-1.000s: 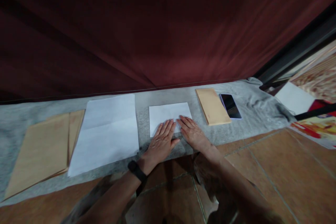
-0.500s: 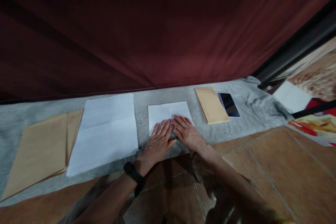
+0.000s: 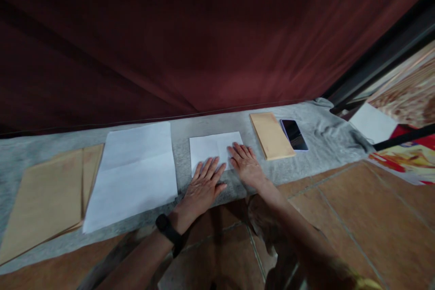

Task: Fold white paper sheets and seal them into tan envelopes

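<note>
Head view, dark red curtain (image 3: 204,41), grey cloth (image 3: 183,149) below, small white paper (image 3: 209,145) on it, near edge under the flat, spread left hand (image 3: 203,185), right side under the open right hand (image 3: 247,165), far part beyond both, neither gripping it.

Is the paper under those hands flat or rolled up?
Flat: the white paper lies level on the gray cloth, its far edge straight.

Free grey cloth (image 3: 249,131) between small white paper (image 3: 208,147) and tan stack (image 3: 273,136), red curtain (image 3: 217,54) behind
</note>
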Tool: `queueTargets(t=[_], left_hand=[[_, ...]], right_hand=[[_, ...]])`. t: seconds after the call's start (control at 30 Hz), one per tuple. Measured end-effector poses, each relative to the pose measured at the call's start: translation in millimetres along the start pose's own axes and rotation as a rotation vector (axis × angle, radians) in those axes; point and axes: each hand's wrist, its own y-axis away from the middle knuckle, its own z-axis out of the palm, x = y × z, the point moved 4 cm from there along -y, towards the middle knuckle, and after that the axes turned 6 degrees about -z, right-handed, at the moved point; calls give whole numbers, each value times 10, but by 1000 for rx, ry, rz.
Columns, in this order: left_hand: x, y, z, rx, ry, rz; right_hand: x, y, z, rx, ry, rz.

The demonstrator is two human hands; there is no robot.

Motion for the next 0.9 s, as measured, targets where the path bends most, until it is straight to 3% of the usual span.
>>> queueTargets(t=[0.13,0.33,0.9], left_hand=[[9,7,16,11,14,26],[11,-2,47,3,41,33],[-11,40,23,-3,38,51]], right_hand=[[-2,-92,-5,26,-24,25],[-285,-179,149,-11,-98,-210],[-70,-183,187,67,36,-94]])
